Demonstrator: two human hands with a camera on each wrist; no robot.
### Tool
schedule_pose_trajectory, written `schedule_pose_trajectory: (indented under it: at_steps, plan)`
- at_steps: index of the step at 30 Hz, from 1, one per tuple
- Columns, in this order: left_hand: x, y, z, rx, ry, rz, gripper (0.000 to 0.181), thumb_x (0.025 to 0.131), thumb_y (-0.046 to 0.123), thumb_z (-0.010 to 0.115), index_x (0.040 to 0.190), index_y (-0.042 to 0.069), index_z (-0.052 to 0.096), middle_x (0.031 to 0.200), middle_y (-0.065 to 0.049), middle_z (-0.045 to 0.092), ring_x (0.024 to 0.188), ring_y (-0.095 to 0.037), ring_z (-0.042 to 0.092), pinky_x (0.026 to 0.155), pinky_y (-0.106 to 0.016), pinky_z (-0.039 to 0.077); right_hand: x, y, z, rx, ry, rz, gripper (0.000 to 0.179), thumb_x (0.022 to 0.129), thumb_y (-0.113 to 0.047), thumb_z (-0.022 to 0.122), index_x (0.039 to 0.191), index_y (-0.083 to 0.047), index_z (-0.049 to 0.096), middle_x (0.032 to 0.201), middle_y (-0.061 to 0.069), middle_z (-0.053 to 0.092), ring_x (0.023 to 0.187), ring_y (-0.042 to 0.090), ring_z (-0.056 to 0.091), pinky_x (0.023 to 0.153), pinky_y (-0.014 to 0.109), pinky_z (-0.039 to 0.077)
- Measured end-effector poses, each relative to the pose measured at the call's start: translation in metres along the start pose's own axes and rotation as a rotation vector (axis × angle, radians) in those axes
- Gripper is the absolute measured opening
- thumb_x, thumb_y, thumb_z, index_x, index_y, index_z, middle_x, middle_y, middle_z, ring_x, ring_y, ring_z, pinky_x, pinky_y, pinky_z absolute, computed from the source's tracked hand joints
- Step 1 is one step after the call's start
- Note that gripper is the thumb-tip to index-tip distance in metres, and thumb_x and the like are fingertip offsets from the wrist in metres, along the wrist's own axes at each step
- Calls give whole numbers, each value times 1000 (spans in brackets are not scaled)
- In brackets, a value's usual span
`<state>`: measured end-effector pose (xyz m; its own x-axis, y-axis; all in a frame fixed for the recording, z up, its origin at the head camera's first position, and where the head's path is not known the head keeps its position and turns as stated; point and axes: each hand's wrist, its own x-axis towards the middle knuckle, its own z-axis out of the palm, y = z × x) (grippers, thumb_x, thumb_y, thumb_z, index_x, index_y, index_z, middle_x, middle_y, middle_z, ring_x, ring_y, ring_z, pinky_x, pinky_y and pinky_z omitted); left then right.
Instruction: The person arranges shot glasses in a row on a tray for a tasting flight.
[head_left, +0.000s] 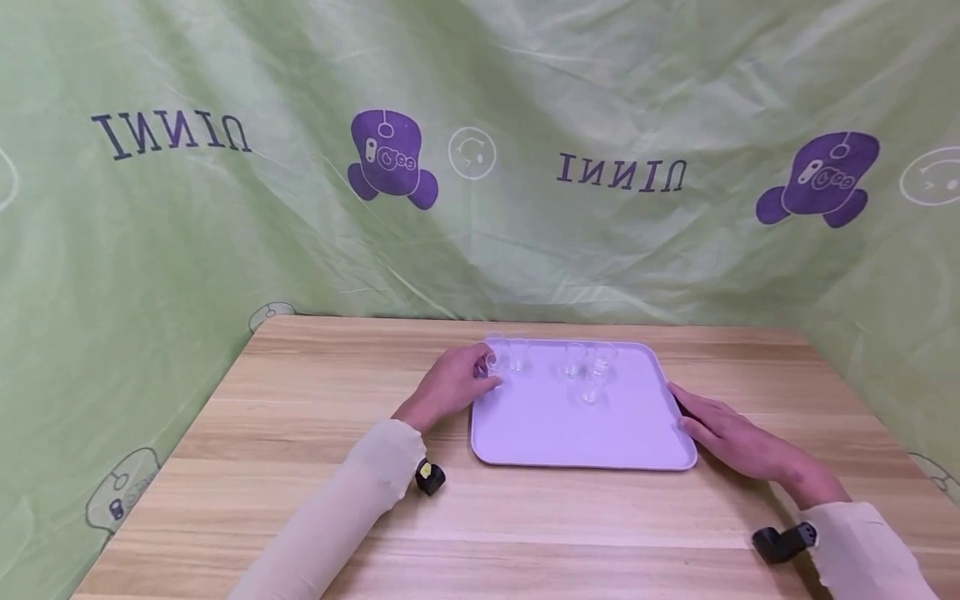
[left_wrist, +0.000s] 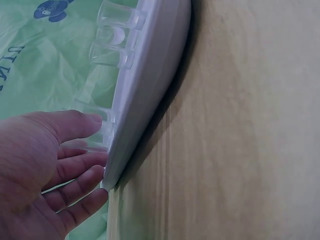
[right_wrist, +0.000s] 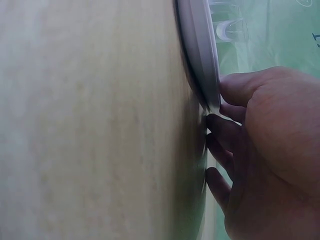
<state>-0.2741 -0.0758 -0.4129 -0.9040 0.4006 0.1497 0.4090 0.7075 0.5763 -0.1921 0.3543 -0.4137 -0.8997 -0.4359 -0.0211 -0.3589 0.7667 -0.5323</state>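
Observation:
A pale purple tray (head_left: 577,433) lies on the wooden table with several small clear cups on it. My left hand (head_left: 452,385) is at its left edge, thumb and fingers spread on either side of a clear cup (head_left: 496,364). In the left wrist view the thumb overlaps the clear cups (left_wrist: 106,132) and the lower fingers reach the rim; whether they touch a cup is hard to tell. My right hand (head_left: 731,432) holds the tray's right edge, its thumb on the rim (right_wrist: 200,45) and its fingers bent lower down.
Other clear cups stand toward the tray's back, one clear cup (head_left: 590,393) nearer its middle. The wooden table (head_left: 300,433) extends around the tray. A green printed cloth (head_left: 525,242) hangs behind and along the sides.

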Motion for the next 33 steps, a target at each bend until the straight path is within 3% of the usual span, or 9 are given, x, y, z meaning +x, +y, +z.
schedule_pose_trajectory:
  at_steps: [19, 33]
  plan:
    - [4, 1, 5, 32, -10, -14, 25, 93, 28, 79, 105, 11, 66, 100, -2, 73, 87, -16, 66, 79, -32, 54, 1, 0, 1, -12, -6, -6, 60, 110, -24, 49, 160, 0, 28, 160, 29, 30, 141, 56, 28, 105, 71, 28]
    - [-4, 4, -7, -64, -2, -64, 39, 90, 28, 82, 118, 5, 67, 106, -5, 72, 96, -18, 67, 88, -34, 54, 0, -1, -1, 22, -18, 9, 62, 110, -27, 49, 160, 2, 27, 161, 31, 28, 142, 58, 25, 105, 75, 25]
